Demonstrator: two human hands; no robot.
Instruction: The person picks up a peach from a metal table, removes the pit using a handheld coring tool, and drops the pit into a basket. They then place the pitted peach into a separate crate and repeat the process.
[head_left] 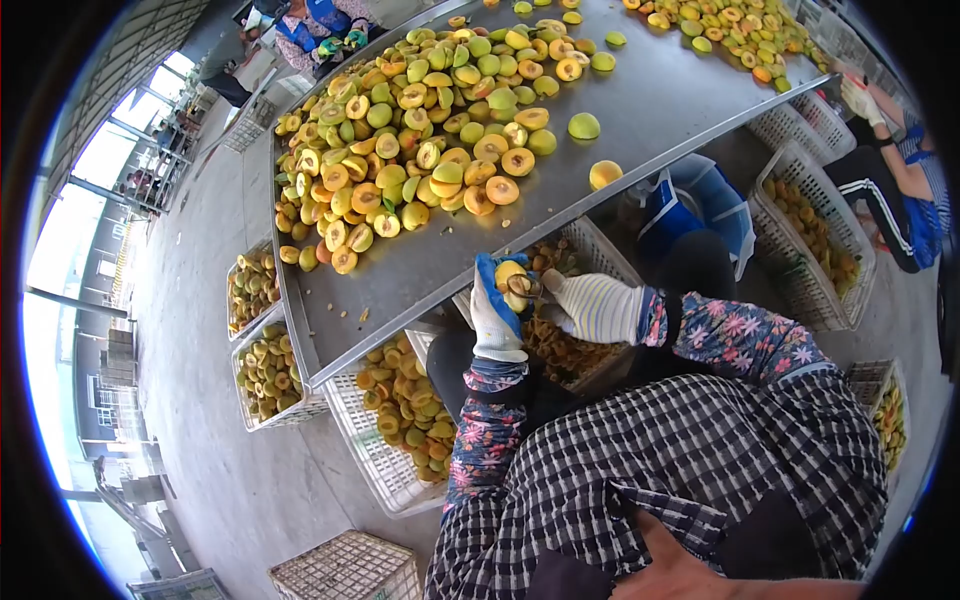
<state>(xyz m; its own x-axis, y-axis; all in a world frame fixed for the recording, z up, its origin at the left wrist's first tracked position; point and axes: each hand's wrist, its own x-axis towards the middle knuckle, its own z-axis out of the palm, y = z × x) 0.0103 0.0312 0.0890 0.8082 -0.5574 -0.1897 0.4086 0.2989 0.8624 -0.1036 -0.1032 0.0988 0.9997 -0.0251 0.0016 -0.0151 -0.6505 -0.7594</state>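
Note:
My left hand (497, 312), in a white glove with blue palm and fingers, is closed around a yellow peach half (514, 284) near the table edge. Level with it, my right hand (595, 305) wears a white striped glove and grips a small curved metal pitting tool (530, 287), its end against the fruit. The handle is mostly hidden in the glove. Below both hands stands a crate (600, 245) holding peels and scraps (565, 350). A large heap of halved peaches (430, 140) lies on the metal table (370, 290) ahead, many cut sides showing.
White crates of peach halves (405, 410) stand left of my legs. A blue bucket (700, 205) and a crate of scraps (815, 235) are at right. One bare hand (665, 570) lies against the checkered apron. Co-workers (320, 30) are at the far side and right.

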